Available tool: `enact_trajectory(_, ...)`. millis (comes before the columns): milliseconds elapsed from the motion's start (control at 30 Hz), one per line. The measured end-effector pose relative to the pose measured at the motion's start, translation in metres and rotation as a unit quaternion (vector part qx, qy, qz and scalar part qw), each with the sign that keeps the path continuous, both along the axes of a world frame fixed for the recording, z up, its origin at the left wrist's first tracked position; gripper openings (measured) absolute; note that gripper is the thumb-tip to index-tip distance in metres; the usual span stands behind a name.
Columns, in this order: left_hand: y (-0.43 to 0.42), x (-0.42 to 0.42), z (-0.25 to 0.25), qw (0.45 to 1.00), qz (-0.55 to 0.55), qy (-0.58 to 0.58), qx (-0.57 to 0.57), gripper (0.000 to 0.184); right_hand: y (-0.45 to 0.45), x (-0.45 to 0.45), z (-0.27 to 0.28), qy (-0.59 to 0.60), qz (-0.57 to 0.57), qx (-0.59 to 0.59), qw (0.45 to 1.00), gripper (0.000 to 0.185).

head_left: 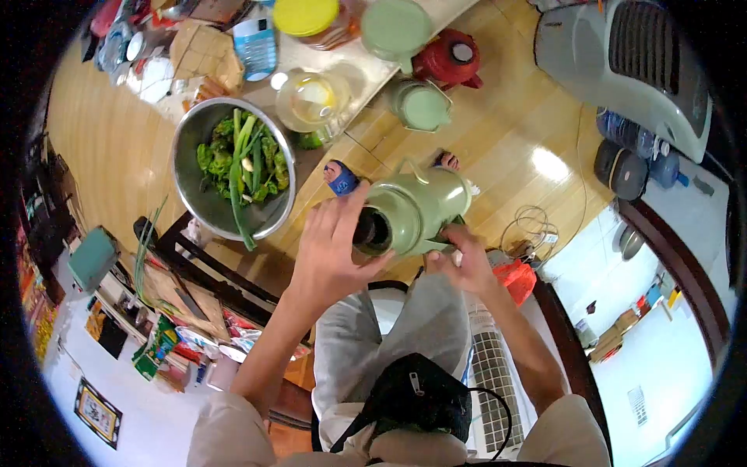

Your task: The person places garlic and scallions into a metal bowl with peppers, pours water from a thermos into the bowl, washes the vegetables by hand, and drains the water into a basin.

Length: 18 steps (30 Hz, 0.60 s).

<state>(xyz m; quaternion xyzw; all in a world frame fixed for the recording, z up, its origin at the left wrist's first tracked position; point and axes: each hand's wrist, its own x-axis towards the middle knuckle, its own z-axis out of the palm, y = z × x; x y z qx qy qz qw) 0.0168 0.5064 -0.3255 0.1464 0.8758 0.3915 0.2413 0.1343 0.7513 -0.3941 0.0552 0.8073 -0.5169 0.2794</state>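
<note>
A pale green thermos flask (420, 204) lies tilted above my lap, its dark open mouth facing left. My left hand (331, 241) is curved around the rim of that mouth, with fingers on the far side and thumb on the near side. At the flask's right side, my right hand (465, 263) grips the handle. Left of the flask is a steel bowl (289, 187) holding leafy greens (264, 156) and long green onion stalks (236, 167). What is inside the flask cannot be made out.
Another green thermos (424, 107) and a red kettle-like vessel (453, 58) stand on the floor beside the table. A glass jug (311, 100) and a yellow-lidded jar (306, 15) are on the table. A cutting board with a knife (191, 302) lies at left.
</note>
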Motion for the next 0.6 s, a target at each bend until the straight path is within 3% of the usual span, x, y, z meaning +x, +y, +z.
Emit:
enact_trajectory(67,0.007,-0.002,-0.015,0.991,-0.077,0.089,-0.063,0.065,0.004,0.006,-0.028,0.03,-0.017,-0.005,0.999,0.035)
enact_trajectory(200,0.021,0.014,-0.065,0.985,-0.097,0.106,-0.093,0.058,0.01,0.005,-0.081,0.078,-0.032,-0.053,0.995,0.035)
enact_trajectory(267,0.031,0.021,-0.092,0.984,-0.086,0.09,-0.13,0.056,0.011,0.01,-0.121,0.077,-0.009,-0.017,0.997,0.036)
enact_trajectory(467,0.043,0.02,-0.172,0.976,-0.073,0.061,-0.196,0.054,-0.007,-0.004,-0.217,-0.039,0.071,0.071,0.994,0.046)
enact_trajectory(533,0.044,0.015,-0.202,0.982,-0.074,0.093,-0.149,0.055,-0.014,-0.015,-0.229,-0.077,0.067,0.124,0.987,0.052)
enact_trajectory(567,0.048,0.016,-0.215,0.975,-0.074,0.107,-0.177,0.055,-0.016,-0.025,-0.24,-0.151,0.08,0.095,0.981,0.052)
enact_trajectory(600,0.049,0.016,-0.228,0.975,-0.076,0.106,-0.179,0.055,-0.018,-0.031,-0.244,-0.152,0.079,0.093,0.981,0.052)
